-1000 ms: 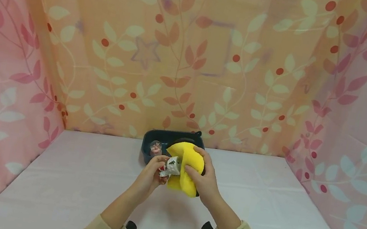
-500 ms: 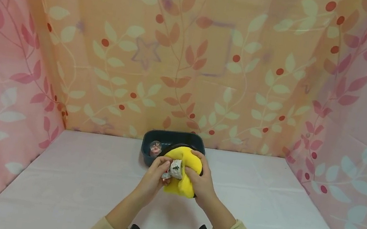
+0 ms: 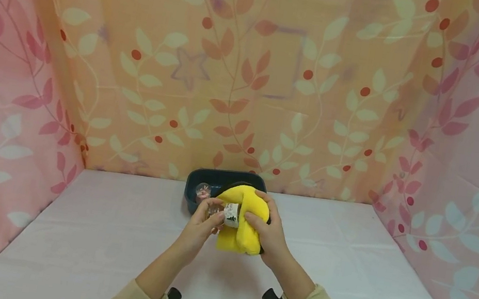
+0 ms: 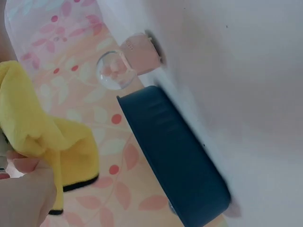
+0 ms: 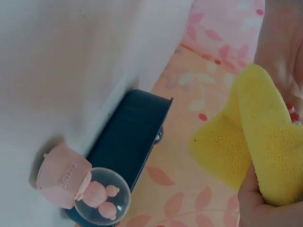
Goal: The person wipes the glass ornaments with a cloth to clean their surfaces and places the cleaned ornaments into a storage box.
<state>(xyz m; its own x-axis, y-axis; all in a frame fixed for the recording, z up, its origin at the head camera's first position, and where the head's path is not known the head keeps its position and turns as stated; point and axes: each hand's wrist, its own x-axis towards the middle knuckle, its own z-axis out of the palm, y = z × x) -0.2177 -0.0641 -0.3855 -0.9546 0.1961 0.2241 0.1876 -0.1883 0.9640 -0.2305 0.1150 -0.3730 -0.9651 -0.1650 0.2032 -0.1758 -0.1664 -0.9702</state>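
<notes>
My left hand (image 3: 199,227) holds a small snow globe by its clear dome, with its white base (image 3: 231,214), printed in a dark pattern, turned to the right. My right hand (image 3: 270,233) grips a yellow cloth (image 3: 251,224) with black edging, folded and bunched around the end of that base. In the right wrist view, the cloth (image 5: 270,142) hides most of the held globe; only bits of red show by the left fingers (image 5: 293,90). Both hands are raised over the table, in front of a dark blue basin (image 3: 190,207).
Another clear globe (image 3: 202,193) with a pinkish figure is in the basin's left part. A pink-based snow globe (image 5: 66,177) stands on the table at the basin's right end, hidden in the head view. Patterned fabric (image 3: 248,93) walls the white table (image 3: 90,230) at back and sides.
The cloth and held globe dip slightly toward me, then rise again. The left fingers shift on the globe, and its base turns so the dark print sits differently. Both hands keep their hold.
</notes>
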